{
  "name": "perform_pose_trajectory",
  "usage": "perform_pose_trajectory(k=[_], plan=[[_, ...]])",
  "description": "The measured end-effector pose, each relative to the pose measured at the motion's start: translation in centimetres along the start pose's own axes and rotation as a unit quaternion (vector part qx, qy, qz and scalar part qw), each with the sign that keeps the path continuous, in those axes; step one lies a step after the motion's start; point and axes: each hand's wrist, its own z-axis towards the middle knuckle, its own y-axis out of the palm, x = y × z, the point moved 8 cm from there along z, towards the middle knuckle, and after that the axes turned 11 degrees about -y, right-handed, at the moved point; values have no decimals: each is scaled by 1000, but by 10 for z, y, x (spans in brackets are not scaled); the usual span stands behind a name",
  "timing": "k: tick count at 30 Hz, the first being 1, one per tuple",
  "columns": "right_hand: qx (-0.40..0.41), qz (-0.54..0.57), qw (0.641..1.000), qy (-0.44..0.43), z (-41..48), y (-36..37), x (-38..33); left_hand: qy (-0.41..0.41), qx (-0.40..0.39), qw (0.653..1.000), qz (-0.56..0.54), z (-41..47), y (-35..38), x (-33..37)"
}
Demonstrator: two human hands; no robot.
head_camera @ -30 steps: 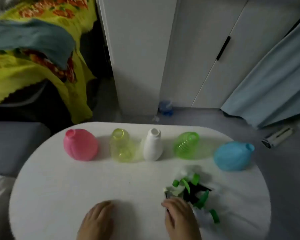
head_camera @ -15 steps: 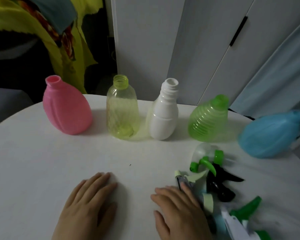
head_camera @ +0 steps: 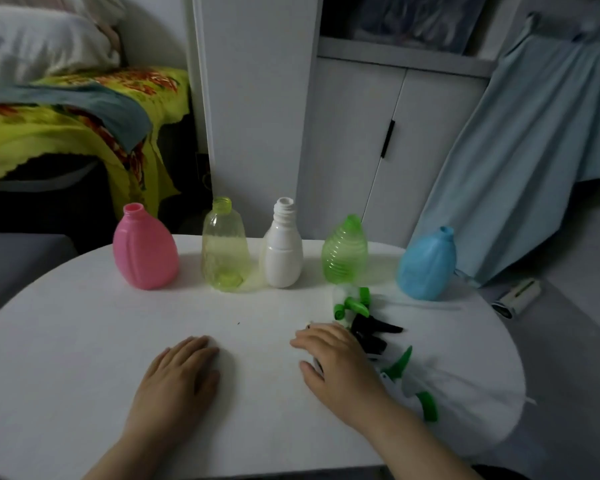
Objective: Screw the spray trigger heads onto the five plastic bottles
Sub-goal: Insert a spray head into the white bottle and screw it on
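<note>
Several uncapped bottles stand in a row along the far side of the white table: a pink bottle, a clear yellow bottle, a white bottle, a ribbed green bottle and a blue bottle. A pile of spray trigger heads, green, black and white, lies in front of the green bottle. My right hand rests palm down on the pile's left edge, fingers covering one head. My left hand lies flat on the bare table, holding nothing.
A white cabinet stands behind the table. Light blue cloth hangs at the right. A bed with yellow bedding is at the left. A small white device lies on the floor to the right of the table.
The camera has tilted up and back, so more of the room shows. My right hand has slid a little further onto the pile of trigger heads. My left hand stays flat.
</note>
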Motion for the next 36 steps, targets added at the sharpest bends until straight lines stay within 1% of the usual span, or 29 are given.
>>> perform_pose_trajectory(k=[2, 8, 14, 18, 24, 28, 30, 32, 34, 36], plan=[[20, 9, 999, 38, -11, -13, 12, 4, 0, 1000, 4, -1, -1, 2], [46, -7, 994, 97, -48, -47, 48, 13, -2, 1000, 16, -2, 4, 0], [31, -7, 986, 165, -49, -70, 91, 6, 2, 1000, 25, -1, 5, -2], [-12, -23, 983, 182, -21, -72, 117, 0, -19, 998, 65, 4, 11, -4], [-132, -26, 975, 176, 21, -40, 143, -18, -32, 995, 92, 14, 12, -5], [-197, -27, 963, 181, 33, -23, 159, -7, -15, 997, 70, 30, 12, 7], [-227, -33, 956, 184, 37, -14, 167, 5, -33, 996, 77, 37, 13, 18], [-249, -37, 950, 186, 40, -6, 173, 14, -68, 995, 76, 40, 16, 24], [-259, -41, 947, 187, 43, -2, 176, 15, -74, 995, 70, 41, 18, 24], [-261, -47, 946, 184, 46, -1, 178, 19, -60, 996, 57, 40, 17, 20]])
